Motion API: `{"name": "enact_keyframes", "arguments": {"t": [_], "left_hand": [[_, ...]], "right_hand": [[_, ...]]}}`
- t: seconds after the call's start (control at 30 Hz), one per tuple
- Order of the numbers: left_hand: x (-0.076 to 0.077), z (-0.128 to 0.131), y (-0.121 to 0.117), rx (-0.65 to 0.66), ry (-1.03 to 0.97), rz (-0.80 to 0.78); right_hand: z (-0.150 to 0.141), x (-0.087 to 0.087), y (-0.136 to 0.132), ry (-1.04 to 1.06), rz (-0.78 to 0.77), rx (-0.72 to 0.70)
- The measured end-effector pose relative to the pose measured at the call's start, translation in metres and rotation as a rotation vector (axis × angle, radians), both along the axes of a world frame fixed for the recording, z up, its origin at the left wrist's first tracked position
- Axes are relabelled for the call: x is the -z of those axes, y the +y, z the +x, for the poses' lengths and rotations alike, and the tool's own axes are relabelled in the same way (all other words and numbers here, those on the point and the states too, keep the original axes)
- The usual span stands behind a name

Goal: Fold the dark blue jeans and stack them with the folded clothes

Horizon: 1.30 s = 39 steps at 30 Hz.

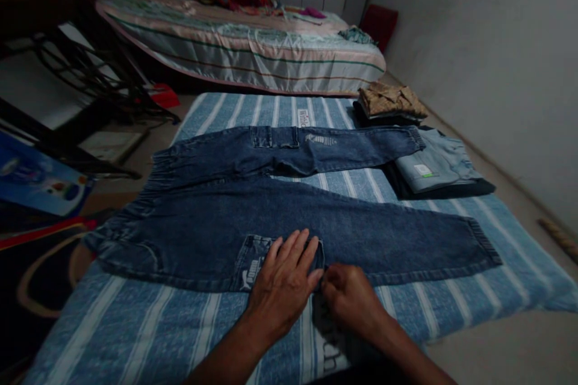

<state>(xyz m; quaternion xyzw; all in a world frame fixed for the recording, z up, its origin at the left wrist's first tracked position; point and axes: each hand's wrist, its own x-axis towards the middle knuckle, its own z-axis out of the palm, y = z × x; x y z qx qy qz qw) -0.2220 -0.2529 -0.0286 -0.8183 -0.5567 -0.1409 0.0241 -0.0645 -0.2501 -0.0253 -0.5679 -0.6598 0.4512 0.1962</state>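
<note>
A pair of dark blue jeans lies spread flat, its gathered waist to the left and its two legs reaching right. On the near leg's cargo pocket, which bears a white print, my left hand rests flat with fingers extended. Just to the right, my right hand is closed at the near edge of that leg, its fingers curled in a pinch on the denim beside the pocket. The far leg carries another pocket and a white print.
A blue striped cloth covers the surface under the jeans. Folded light grey-blue jeans and a brown patterned folded garment sit at the right. Behind stands a bed; a dark metal-framed stand is at the left, a wall at the right.
</note>
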Motion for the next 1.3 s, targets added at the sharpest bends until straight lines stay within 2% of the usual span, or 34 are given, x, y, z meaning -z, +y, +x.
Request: {"name": "enact_keyframes", "arguments": {"t": [0.1, 0.23, 0.3, 0.4, 0.53, 0.67, 0.73, 0.8, 0.87, 0.93, 1.03, 1.17, 1.3], "left_hand": [[0.0, 0.0, 0.002, 0.0, 0.007, 0.007], [0.001, 0.0, 0.003, 0.011, 0.025, 0.007], [0.002, -0.001, 0.004, 0.025, 0.038, 0.004], [0.004, -0.002, 0.004, 0.045, 0.057, -0.006], [0.006, -0.003, 0.005, 0.049, 0.074, -0.003], [0.009, -0.005, 0.006, 0.054, 0.092, 0.015], [0.01, -0.005, 0.006, 0.057, 0.091, 0.012], [0.011, -0.006, 0.006, 0.054, 0.08, -0.003], [0.011, -0.006, 0.007, 0.056, 0.061, -0.021], [0.007, -0.007, 0.01, 0.064, 0.031, -0.048], [-0.003, -0.004, 0.027, 0.058, -0.037, -0.076], [-0.014, 0.011, 0.07, 0.074, -0.072, -0.053], [-0.003, 0.027, 0.109, 0.142, -0.051, -0.066]], "right_hand": [[0.002, -0.009, -0.004, -0.065, 0.151, -0.063], [0.001, -0.017, 0.001, -0.035, 0.454, 0.005], [-0.002, -0.015, 0.01, -0.084, 0.614, 0.016], [-0.012, -0.003, 0.026, -0.158, 0.708, 0.003], [-0.019, 0.014, 0.043, -0.27, 0.681, -0.044], [0.01, 0.023, 0.065, -0.425, 0.587, -0.08], [0.037, 0.025, 0.078, -0.53, 0.573, 0.01], [0.06, 0.025, 0.088, -0.621, 0.583, 0.166], [0.072, 0.024, 0.091, -0.631, 0.635, 0.269], [0.068, 0.022, 0.085, -0.56, 0.714, 0.241], [0.044, 0.019, 0.065, -0.433, 0.782, 0.069], [0.017, 0.018, 0.048, -0.394, 0.705, -0.016], [0.013, 0.017, 0.053, -0.443, 0.597, -0.022]]}}
